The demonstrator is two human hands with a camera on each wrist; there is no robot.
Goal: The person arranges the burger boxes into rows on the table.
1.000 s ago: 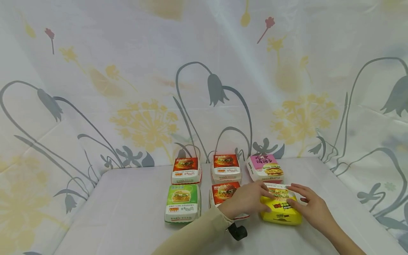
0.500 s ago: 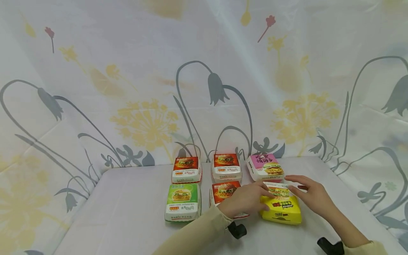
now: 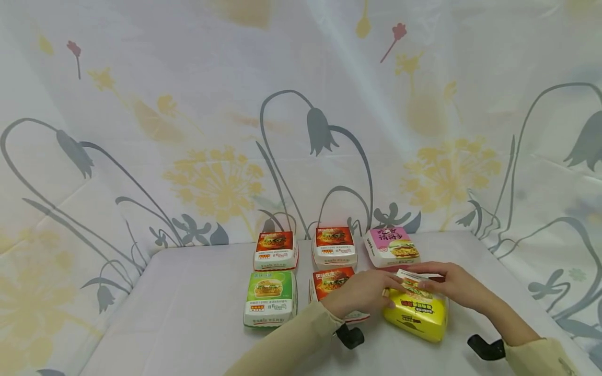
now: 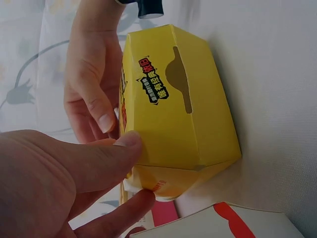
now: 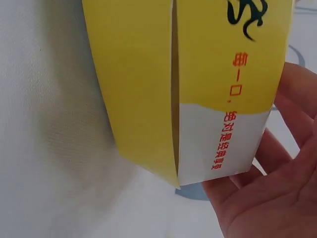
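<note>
In the head view, a yellow-and-white burger box (image 3: pixel 416 316) lies at the right front of the table, turned at a slant. My left hand (image 3: pixel 364 294) holds its left corner; in the left wrist view the thumb (image 4: pixel 111 156) presses on the yellow box and a finger (image 4: pixel 124 213) lies against its side. At the far right corner, my right hand (image 3: pixel 458 288) grips the box, thumb on the lid and fingers behind the back edge. In the right wrist view, these fingers (image 5: pixel 272 153) curl behind the lid's white end. A seam gap runs along the box side.
Left of the yellow box stands a red-and-white burger box (image 3: pixel 331 282), partly behind my left hand, then a green one (image 3: pixel 269 297). Behind them are two more red boxes (image 3: pixel 274 250), (image 3: pixel 335 248) and a pink one (image 3: pixel 392 246). A flowered cloth backs the table.
My right hand first came off the yellow box, then took hold at its far right corner. The box has turned, its front right corner coming nearer. My left hand has stayed at the left side.
</note>
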